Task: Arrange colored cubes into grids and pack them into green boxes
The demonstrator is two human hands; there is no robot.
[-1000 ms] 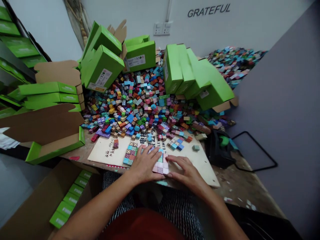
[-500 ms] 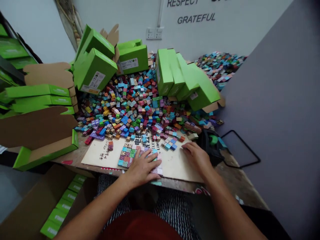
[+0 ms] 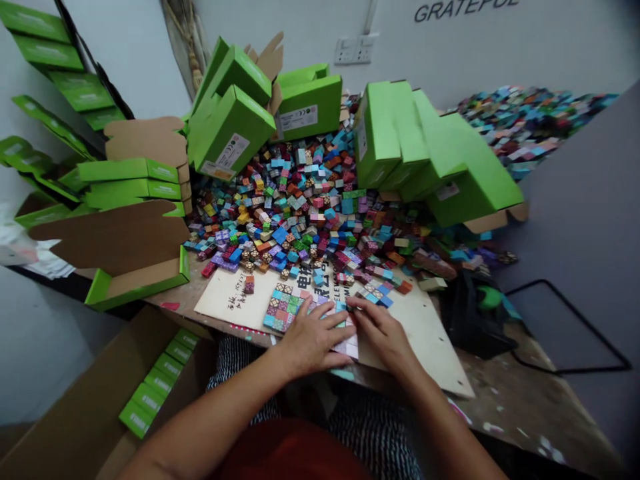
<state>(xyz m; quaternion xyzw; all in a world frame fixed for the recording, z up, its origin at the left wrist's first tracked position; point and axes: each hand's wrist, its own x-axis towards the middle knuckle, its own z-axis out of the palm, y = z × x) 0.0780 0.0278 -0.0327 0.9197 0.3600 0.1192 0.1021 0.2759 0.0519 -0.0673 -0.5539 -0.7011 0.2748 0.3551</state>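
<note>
Right hand (image 3: 383, 335) at edge of cube mosaic (image 3: 285, 308)

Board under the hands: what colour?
Pale tan wooden board, black lettering; clearest in the head view.

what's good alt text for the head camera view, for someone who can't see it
A person's left hand and right hand rest on a patchwork of small patterned cubes laid on a printed wooden board. Behind it, a heap of multicoloured cubes spreads across the workbench among green cardboard boxes.
</note>
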